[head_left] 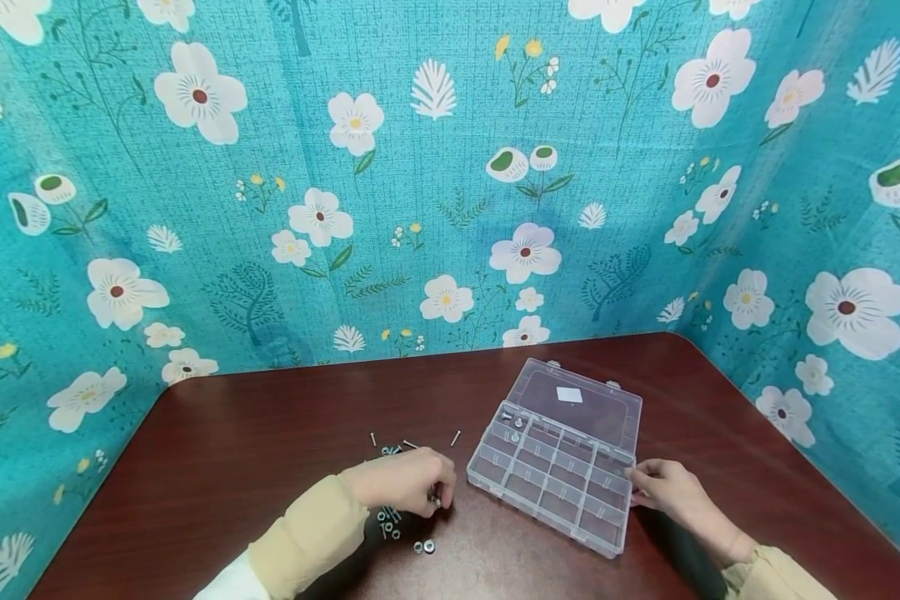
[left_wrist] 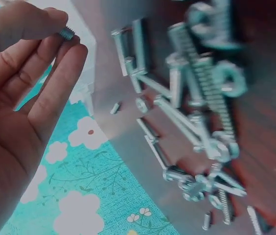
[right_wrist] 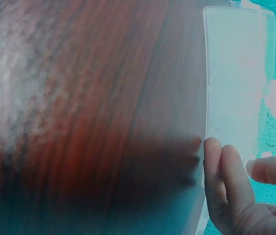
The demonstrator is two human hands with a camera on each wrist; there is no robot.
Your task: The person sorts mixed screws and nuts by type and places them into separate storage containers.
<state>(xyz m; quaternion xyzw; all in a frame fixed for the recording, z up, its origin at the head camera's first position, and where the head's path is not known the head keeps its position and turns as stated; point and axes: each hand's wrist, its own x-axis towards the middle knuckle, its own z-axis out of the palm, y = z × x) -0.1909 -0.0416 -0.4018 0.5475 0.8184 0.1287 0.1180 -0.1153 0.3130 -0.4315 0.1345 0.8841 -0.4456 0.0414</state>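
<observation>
My left hand [head_left: 412, 481] is just above the table, left of the compartment box. Between its thumb and fingertips it pinches a small metal screw [left_wrist: 67, 33], whose threaded end shows in the left wrist view; the rest is hidden by the fingers. My right hand [head_left: 671, 496] holds the right side of a clear plastic compartment box [head_left: 542, 530], fingers against the side wall [right_wrist: 231, 73] and thumb near its rim. The box's lid [head_left: 592, 412] lies open toward the back. A few metal pieces [head_left: 517, 423] sit in its back-left compartments.
Loose screws and nuts [left_wrist: 196, 88] lie in a pile under and around my left hand. Two nuts [head_left: 429, 547] lie nearer the front, and a single screw [head_left: 456, 437] lies behind the hand. Flowered teal cloth [head_left: 450, 208] surrounds the dark table [head_left: 270, 433].
</observation>
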